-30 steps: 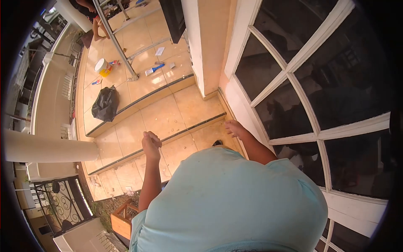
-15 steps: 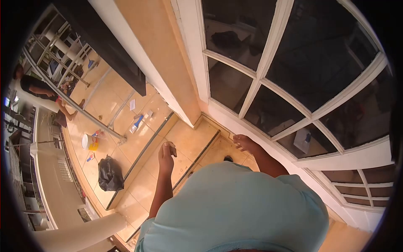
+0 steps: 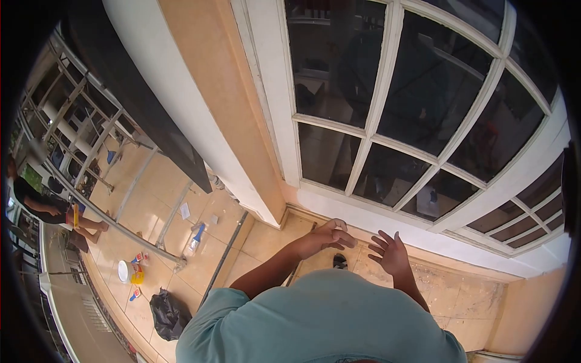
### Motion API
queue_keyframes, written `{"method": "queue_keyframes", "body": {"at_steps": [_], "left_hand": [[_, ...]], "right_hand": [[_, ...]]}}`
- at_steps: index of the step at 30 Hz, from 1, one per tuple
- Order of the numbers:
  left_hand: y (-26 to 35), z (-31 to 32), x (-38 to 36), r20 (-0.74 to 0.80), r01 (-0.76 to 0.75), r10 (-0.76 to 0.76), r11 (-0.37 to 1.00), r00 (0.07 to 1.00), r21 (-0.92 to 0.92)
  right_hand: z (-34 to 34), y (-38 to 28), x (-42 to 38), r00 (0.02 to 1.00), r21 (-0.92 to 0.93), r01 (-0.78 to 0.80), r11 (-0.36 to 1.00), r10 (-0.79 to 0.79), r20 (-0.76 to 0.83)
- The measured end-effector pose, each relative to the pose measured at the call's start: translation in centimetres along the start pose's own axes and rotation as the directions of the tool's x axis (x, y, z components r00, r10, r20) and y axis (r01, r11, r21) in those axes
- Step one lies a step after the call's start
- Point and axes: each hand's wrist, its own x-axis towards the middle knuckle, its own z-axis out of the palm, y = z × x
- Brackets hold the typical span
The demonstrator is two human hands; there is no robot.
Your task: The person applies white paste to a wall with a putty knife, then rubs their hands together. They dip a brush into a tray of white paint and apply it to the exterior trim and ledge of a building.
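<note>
My left hand [image 3: 328, 238] is in front of my chest, its fingers loosely bent and apart, with nothing seen in it. Close by on the right, my right hand [image 3: 390, 254] is raised with its fingers spread, and it is bare. Both hands are in the air above the tiled floor, near the white window frame [image 3: 357, 163] with dark glass panes. The two hands do not touch each other. Below them shows a dark sandal [image 3: 340, 261] on a foot.
On the tiles at left lie a blue-handled brush [image 3: 196, 236], a white-and-yellow bucket [image 3: 128, 272] and a black plastic bag [image 3: 169, 314]. Metal scaffolding [image 3: 130, 224] stands nearby. Another person [image 3: 45, 209] is at far left, holding something yellow. A wall corner [image 3: 278, 212] juts out ahead.
My left hand has moved right, toward my right hand, and its fingers have loosened. My right hand has turned and moved right, fingers spread. The view has turned to the right.
</note>
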Motion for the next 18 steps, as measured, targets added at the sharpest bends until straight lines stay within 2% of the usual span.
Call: {"method": "queue_keyframes", "body": {"at_steps": [1, 3, 4, 5, 6, 7, 8, 9, 10, 12, 13, 14, 15, 16, 17, 18], "left_hand": [[0.6, 1.4, 1.0, -0.002, -0.004, 0.004, 1.000, 1.000, 0.006], [2.0, 3.3, 2.3, 0.318, 0.012, 0.002, 0.999, 0.948, -0.042], [2.7, 2.8, 2.4, 0.313, 0.010, 0.001, 0.999, 0.950, -0.034], [3.5, 1.8, 2.7, 0.340, 0.086, -0.097, 0.995, 0.935, 0.048], [4.4, 0.6, 3.1, 0.358, 0.157, -0.194, 0.979, 0.913, 0.131], [5.7, -1.2, 2.7, 0.389, 0.185, -0.195, 0.981, 0.901, 0.064], [7.4, -3.0, 1.6, 0.416, 0.218, -0.198, 0.976, 0.888, -0.002], [9.6, -3.3, 0.4, 0.317, 0.216, -0.254, 0.965, 0.914, 0.148], [12.1, -3.0, -0.7, 0.206, 0.225, -0.292, 0.928, 0.934, 0.296], [17.4, -2.3, -2.0, -0.005, 0.166, -0.203, 0.784, 0.979, 0.598], [20.5, -1.7, -2.1, -0.212, 0.225, -0.081, 0.440, 0.974, 0.869], [23.7, -1.1, -2.1, -0.337, 0.337, 0.109, 0.016, 0.935, 0.941], [26.3, -0.8, -2.2, -0.247, 0.461, 0.416, -0.561, 0.875, 0.688], [29.5, -1.2, -2.5, -0.024, 0.528, 0.563, -0.757, 0.826, 0.386], [33.1, -1.5, -2.7, 0.097, 0.583, 0.601, -0.795, 0.793, 0.167], [36.4, -1.6, -2.9, 0.154, 0.635, 0.626, -0.772, 0.764, -0.015]], "right_hand": [[2.8, -1.1, 0.9, 0.992, 0.058, 0.028, 0.998, -0.035, 0.122], [8.6, -2.5, 2.8, 0.908, 0.118, 0.000, 0.993, -0.050, 0.417], [11.7, -2.5, 3.4, 0.903, 0.119, -0.001, 0.993, -0.051, 0.426], [14.6, -2.4, 3.9, 0.799, 0.042, -0.007, 0.999, -0.019, 0.601], [16.0, -2.4, 4.6, 0.730, 0.000, -0.006, 1.000, 0.004, 0.683], [17.3, -2.5, 5.2, 0.652, -0.040, 0.003, 0.999, 0.028, 0.758], [18.1, -2.3, 6.2, 0.616, -0.082, 0.070, 0.994, 0.021, 0.787], [18.7, -2.3, 7.1, 0.577, -0.117, 0.142, 0.983, 0.014, 0.816], [19.7, -3.0, 6.9, 0.561, -0.108, 0.143, 0.984, 0.010, 0.828], [21.4, -5.1, 5.8, 0.589, -0.212, 0.325, 0.922, -0.022, 0.808], [19.8, -5.8, 6.9, 0.577, -0.273, 0.355, 0.894, 0.019, 0.816], [19.0, -6.0, 8.2, 0.518, -0.282, 0.333, 0.900, 0.075, 0.852], [17.8, -6.2, 8.8, 0.588, -0.385, 0.338, 0.859, 0.127, 0.799], [16.3, -6.1, 9.1, 0.657, -0.483, 0.333, 0.809, 0.168, 0.735], [14.6, -5.5, 9.7, 0.772, -0.615, 0.319, 0.721, 0.179, 0.610], [12.6, -4.6, 10.5, 0.868, -0.732, 0.280, 0.620, 0.161, 0.469]]}}
